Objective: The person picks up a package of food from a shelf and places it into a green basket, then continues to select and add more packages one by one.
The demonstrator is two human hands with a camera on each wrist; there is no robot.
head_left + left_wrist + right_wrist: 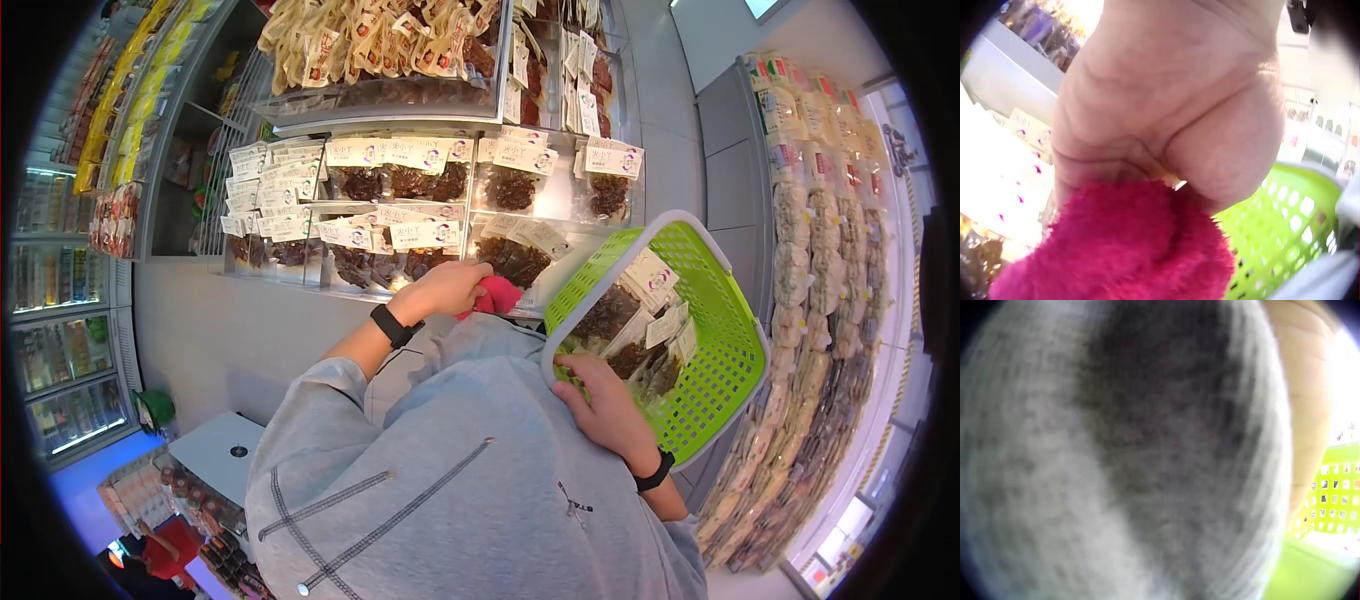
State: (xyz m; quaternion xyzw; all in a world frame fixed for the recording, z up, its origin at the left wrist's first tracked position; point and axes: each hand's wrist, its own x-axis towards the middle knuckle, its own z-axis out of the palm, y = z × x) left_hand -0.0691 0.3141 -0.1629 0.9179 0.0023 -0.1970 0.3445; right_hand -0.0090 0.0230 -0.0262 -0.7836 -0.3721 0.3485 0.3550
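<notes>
In the head view my left hand grips a fuzzy pink cloth just in front of the lower display row. Up close in the left wrist view, the pink cloth bunches out below the palm and thumb. My right hand holds the near rim of a green plastic basket with a grey edge, tilted against my right side. Inside the basket lie several clear packs of dark food with white labels. Grey sleeve fabric fills most of the right wrist view and hides the fingers.
Ahead stands a display case with packs of dark food in compartments, white header cards on top. Above it sits a raised tray of beige packets. Shelves of bagged goods line the right; a wire rack and fridges are at left.
</notes>
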